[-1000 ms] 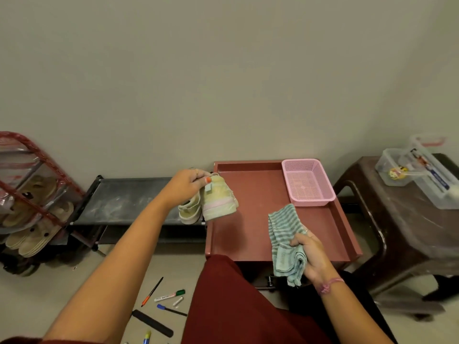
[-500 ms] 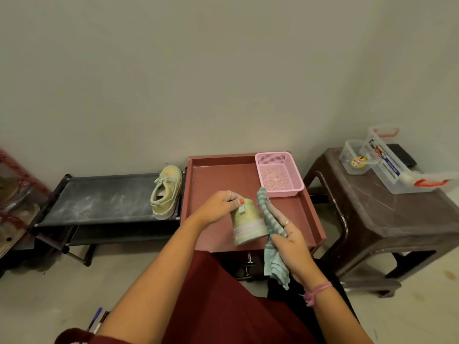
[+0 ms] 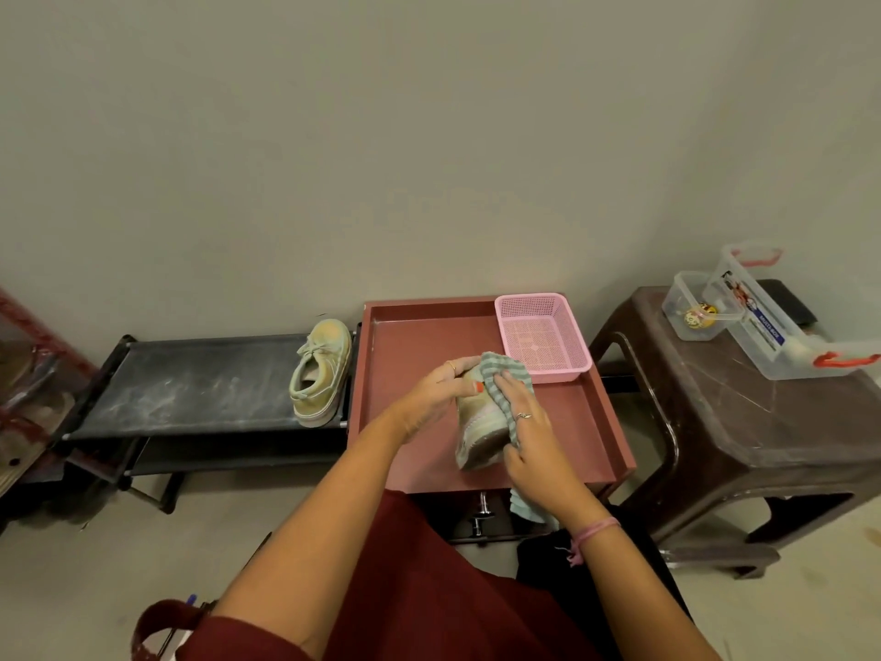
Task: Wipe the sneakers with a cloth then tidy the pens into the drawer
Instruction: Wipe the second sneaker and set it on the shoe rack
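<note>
One sneaker (image 3: 320, 374) now rests at the right end of the black shelf (image 3: 190, 384), released a moment ago. The left hand (image 3: 441, 388) grips the second sneaker (image 3: 479, 434) over the front of the red bench (image 3: 419, 336). The right hand (image 3: 522, 424), half a second ago beside the shoe, now presses the striped cloth (image 3: 505, 374) around it, fingers curled. Judgement: wiping has started; the first sneaker appears to await its turn. One pen (image 3: 190, 599) is barely visible at the bottom edge, and the drawer is not clearly seen.
</note>
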